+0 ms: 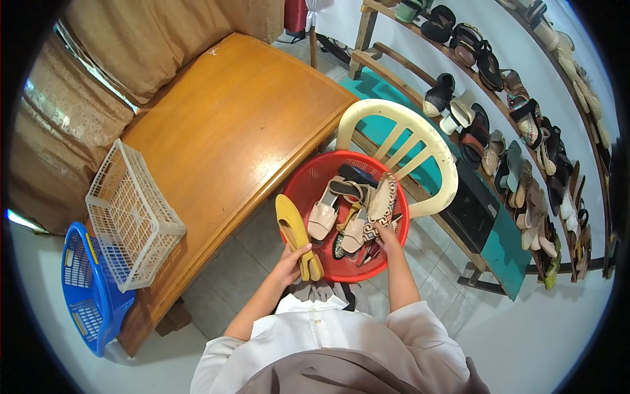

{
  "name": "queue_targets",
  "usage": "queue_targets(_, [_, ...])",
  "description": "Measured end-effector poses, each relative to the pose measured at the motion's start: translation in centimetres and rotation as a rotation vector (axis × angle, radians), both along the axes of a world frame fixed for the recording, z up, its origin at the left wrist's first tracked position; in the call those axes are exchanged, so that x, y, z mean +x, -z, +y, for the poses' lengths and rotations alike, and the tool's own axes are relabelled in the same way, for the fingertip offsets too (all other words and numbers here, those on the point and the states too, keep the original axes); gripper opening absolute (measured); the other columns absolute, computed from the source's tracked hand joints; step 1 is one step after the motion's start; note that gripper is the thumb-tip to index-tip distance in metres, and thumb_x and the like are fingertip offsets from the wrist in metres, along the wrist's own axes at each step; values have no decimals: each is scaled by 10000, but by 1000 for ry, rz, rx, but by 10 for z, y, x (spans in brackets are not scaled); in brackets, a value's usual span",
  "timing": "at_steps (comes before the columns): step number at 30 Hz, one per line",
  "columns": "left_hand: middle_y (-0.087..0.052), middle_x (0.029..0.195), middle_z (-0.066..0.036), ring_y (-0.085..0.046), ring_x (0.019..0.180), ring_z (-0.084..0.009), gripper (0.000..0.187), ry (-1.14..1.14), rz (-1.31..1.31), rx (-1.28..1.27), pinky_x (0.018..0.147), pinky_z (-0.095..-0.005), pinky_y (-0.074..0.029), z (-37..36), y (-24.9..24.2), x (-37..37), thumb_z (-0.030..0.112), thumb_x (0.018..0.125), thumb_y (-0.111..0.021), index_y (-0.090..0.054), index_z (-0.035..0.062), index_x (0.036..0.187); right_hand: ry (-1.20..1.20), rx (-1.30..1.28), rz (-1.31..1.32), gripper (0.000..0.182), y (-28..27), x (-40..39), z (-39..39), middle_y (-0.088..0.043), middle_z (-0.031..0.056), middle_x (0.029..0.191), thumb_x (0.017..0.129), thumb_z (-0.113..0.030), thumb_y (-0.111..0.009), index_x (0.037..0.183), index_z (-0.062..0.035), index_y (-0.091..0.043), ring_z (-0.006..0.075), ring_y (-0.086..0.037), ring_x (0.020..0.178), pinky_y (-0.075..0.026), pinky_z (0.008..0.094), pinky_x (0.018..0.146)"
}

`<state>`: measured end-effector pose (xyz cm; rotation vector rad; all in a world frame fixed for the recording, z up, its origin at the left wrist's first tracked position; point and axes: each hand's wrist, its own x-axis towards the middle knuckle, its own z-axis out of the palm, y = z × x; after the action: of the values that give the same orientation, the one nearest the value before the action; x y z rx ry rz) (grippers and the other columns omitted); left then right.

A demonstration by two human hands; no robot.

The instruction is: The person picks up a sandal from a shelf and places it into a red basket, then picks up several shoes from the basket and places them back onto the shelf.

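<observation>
A pair of yellow flat shoes (293, 226) is gripped in my left hand (289, 262), over the left rim of a red basket (308, 169). My right hand (387, 238) is closed on a patterned shoe (382, 205) at the basket's right side. Inside the basket lie several other shoes, among them a pale pink sandal (323, 220), another light sandal (354, 230) and a dark blue shoe (356, 175). The basket rests on a cream plastic chair (433, 148), whose back rises behind it.
A wooden table (243, 111) stands at the left, with a white plastic crate (134, 217) on its near end. Beside it is a blue basket (108, 308). Wooden racks (410, 65) with many shoes line the right wall, near a teal board (508, 259). Brown curtains (157, 39) hang behind the table.
</observation>
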<state>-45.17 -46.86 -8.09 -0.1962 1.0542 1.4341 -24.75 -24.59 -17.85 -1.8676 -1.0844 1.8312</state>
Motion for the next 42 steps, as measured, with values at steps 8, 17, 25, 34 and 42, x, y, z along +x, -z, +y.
queue_targets(8, [-494,1112,-38,-499,1026,-188,510,30,17,236,887,-346,-423,18,-11,-3,76,801,-613,-330,132,1222,351,-246,1045,485,-19,33,-49,-544,151,1032,707,-120,-473,1165,28,-421,336,-515,1032,-477,396,826])
queue_targets(17, [-484,1112,-79,-490,1029,-170,521,148,407,468,859,-306,-426,77,-77,24,59,774,-643,-327,56,1188,-54,40,1011,828,-107,32,-102,-469,212,1165,712,-46,-516,1376,-278,-79,388,-577,866,-529,439,632])
queue_targets(25, [-502,1091,-97,-520,988,-174,508,122,667,590,830,-298,-443,91,-116,50,59,758,-659,-349,26,1160,-26,274,985,1020,-144,10,-128,-362,136,1264,638,33,-592,1378,-290,31,275,-528,1003,-498,419,792])
queue_targets(34, [-582,983,-201,-587,925,-329,565,227,1022,658,749,-367,-470,92,-119,63,104,697,-678,-349,11,1148,52,317,1048,1034,-153,5,-139,-311,103,1319,626,-17,-663,1385,-281,-13,261,-464,1109,-457,401,863])
queue_targets(42, [-537,1020,-206,-563,941,-310,555,249,1119,521,787,-360,-454,84,-124,63,52,736,-639,-295,-22,1165,214,279,1163,905,-157,-11,-138,-367,72,1284,624,-105,-746,1341,-201,-203,249,-434,1144,-459,402,879])
